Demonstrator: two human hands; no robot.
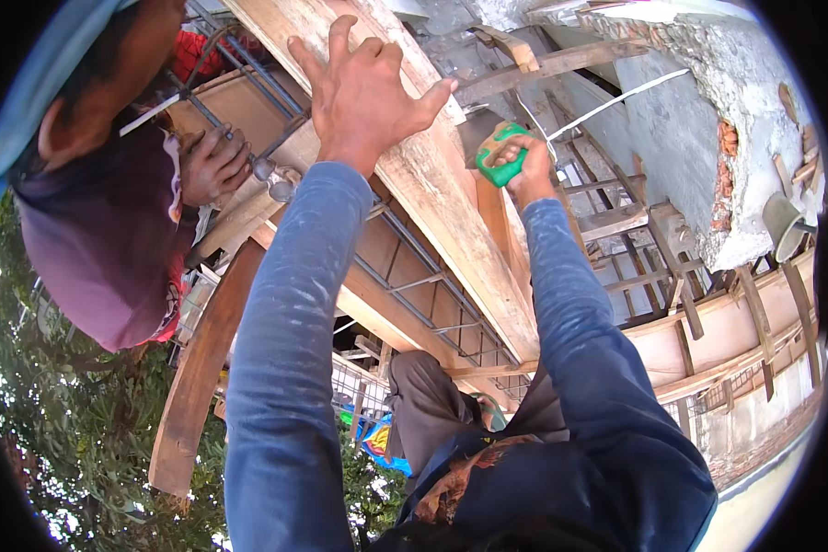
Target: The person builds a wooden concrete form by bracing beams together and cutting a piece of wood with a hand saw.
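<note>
My left hand [363,101] lies with its fingers spread on a long pale wooden beam [451,221] that runs from the top of the view down toward my knees. My right hand [526,170] is wrapped round the green handle [500,171] of a handsaw. A short grey stretch of the saw's blade [477,129] shows at the beam's right edge; whether its teeth are in the wood I cannot tell. Below the handle, an orange-brown piece of wood [497,216] sits along the beam's right side.
A co-worker in a purple shirt [101,239] is close at the left, a hand [216,166] near steel rebar [248,64]. A brown plank [193,396] slants down over leaves. At the right are timber formwork [754,317], a rough grey wall [681,156] and a drop between wooden battens.
</note>
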